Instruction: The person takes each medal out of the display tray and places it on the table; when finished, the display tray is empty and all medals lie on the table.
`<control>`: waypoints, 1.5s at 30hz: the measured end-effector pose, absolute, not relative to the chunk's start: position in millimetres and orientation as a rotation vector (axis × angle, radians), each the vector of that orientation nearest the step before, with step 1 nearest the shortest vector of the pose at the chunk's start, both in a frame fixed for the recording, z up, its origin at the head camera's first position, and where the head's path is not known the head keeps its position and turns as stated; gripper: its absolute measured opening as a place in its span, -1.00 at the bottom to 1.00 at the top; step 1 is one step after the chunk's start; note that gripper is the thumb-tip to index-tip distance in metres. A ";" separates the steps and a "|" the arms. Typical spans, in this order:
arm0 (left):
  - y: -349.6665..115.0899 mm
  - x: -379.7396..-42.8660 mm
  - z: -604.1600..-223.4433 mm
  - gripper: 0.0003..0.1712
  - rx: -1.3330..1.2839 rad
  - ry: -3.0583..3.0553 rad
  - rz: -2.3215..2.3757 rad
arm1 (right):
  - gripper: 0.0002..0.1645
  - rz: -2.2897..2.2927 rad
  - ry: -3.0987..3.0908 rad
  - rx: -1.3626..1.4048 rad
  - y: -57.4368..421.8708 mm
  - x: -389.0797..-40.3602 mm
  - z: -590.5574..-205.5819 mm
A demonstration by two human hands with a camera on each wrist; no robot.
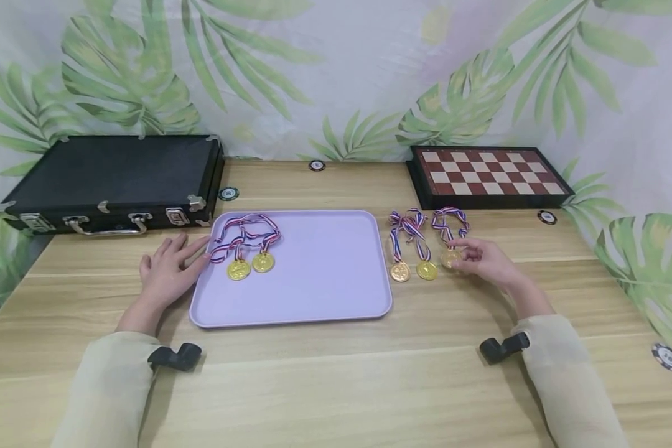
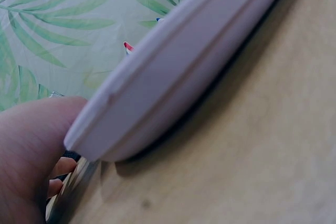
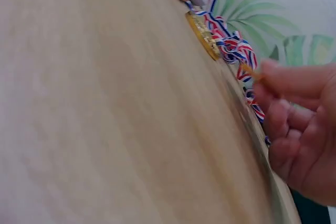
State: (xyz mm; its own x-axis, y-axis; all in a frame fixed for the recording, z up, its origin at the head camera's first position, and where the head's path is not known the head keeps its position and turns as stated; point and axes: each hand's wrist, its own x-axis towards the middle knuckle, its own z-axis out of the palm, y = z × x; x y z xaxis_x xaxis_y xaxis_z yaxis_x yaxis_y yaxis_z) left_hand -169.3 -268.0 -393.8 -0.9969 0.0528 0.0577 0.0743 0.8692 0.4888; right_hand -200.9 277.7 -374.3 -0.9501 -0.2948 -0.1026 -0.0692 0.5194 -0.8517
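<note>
And it's no legible text, label or number in any of the three views! Marks there are, though: the back chip (image 1: pixel 317 165) has something printed at its centre, too small to read. Same story on the chip by the case (image 1: pixel 228 193), the chip in front of the board (image 1: pixel 547 217), and over at far right, the large chip (image 1: pixel 667 357), its pale middle marked but a blur! Now the tray medals (image 1: pixel 263 262) and table medals (image 1: pixel 427 270): raised designs, yes, but no lettering can be made out!
</note>
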 end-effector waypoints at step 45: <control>-267.6 -169.1 -392.6 -0.38 -0.069 -3.003 -0.780 | -0.41 -1.323 2.390 -0.981 5.6 -208.7 -359.5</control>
State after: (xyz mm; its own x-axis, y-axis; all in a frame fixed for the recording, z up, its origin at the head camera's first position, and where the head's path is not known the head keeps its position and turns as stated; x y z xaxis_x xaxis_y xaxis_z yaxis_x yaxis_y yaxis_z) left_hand -169.1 -267.6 -392.6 -0.9983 0.0334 0.0481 0.0526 0.8726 0.4856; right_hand -208.7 5.6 -359.5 -0.7464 -0.6566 0.1084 -0.4405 0.3653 -0.8200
